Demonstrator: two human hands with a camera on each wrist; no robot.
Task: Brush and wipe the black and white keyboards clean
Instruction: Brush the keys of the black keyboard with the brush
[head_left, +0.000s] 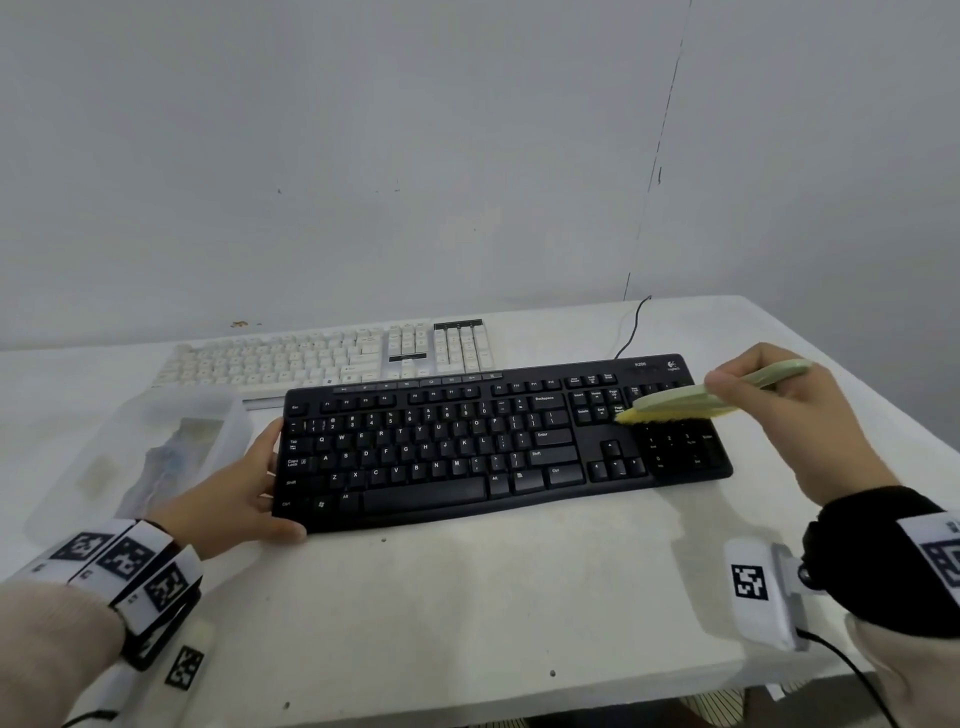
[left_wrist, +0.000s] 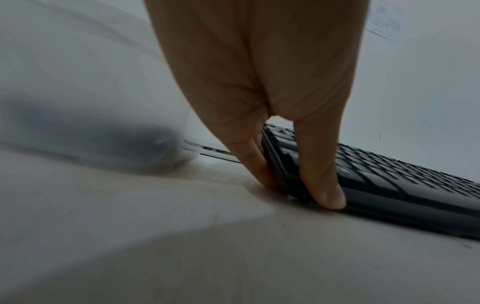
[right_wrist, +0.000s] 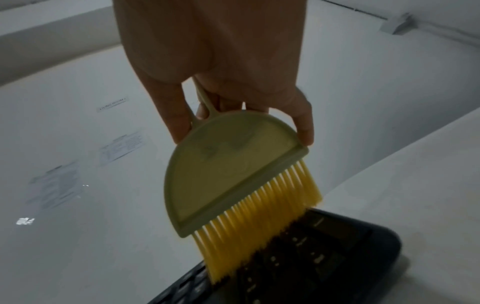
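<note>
White wall and a white desk (head_left: 467, 597) form the setting. One black keyboard (head_left: 467, 447) lies square across the middle of the desk, its cable running off toward the far edge. One brush (head_left: 685, 402), pale green with yellow bristles, is held in the right hand (head_left: 795, 421), whose fingers are clamped around the handle; the bristles rest on the number-pad end of the black keyboard, toward the desk's right edge. The left hand (head_left: 244, 488) braces the keyboard's left end, fingers straight along the end wall and thumb at the near left corner, pressing rather than gripping.

One white keyboard (head_left: 332, 356) lies just behind the black one, toward the far edge, with neither hand on it. One translucent plastic box (head_left: 150, 441) sits near the left edge, beside the left hand; its contents cannot be made out, and no wiping cloth can be picked out.

Assessment: brushing of the black keyboard is in hand at its right end. How much of it is already brushed cannot be judged. Wiping of the black keyboard, and both brushing and wiping of the white one, appear outstanding.
</note>
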